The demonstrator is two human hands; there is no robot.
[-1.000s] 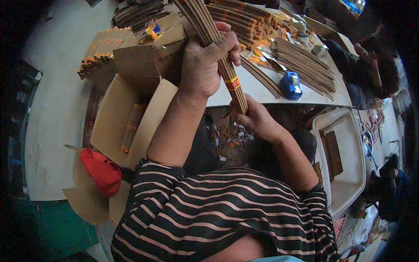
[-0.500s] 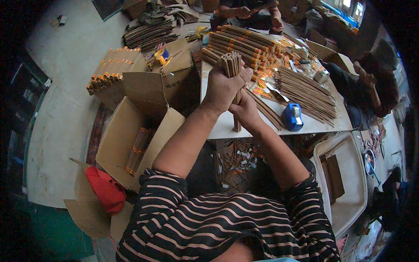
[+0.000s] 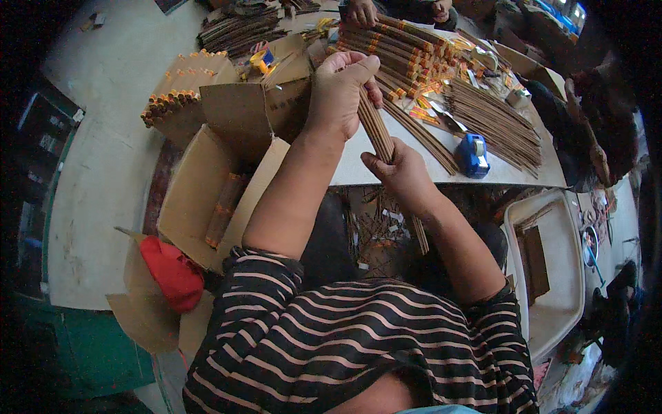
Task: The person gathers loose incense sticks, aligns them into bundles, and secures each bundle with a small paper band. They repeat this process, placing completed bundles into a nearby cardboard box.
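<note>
A bundle of thin brown incense sticks (image 3: 374, 127) slants between my hands above the near edge of the white table (image 3: 350, 169). My left hand (image 3: 338, 90) is closed around its upper end, hiding the tips. Lower down, my right hand (image 3: 407, 176) grips the bundle, and the stick ends come out below it, past the table edge. To the right lie many loose sticks (image 3: 493, 127) and a blue tape dispenser (image 3: 473, 156). Stacked bundles with orange bands (image 3: 393, 52) fill the table's far part.
To my left stands an open cardboard box (image 3: 193, 179) with banded bundles (image 3: 225, 210) inside; a red cloth item (image 3: 171, 272) rests nearby. A white plastic tub (image 3: 578, 276) is at right. Across the table another person's hand (image 3: 362, 12) is near the stack. Scraps (image 3: 379, 228) litter the floor.
The upright bundle has become tilted, its lower end toward the lower right. My left hand has risen and my right hand has moved apart from it along the sticks.
</note>
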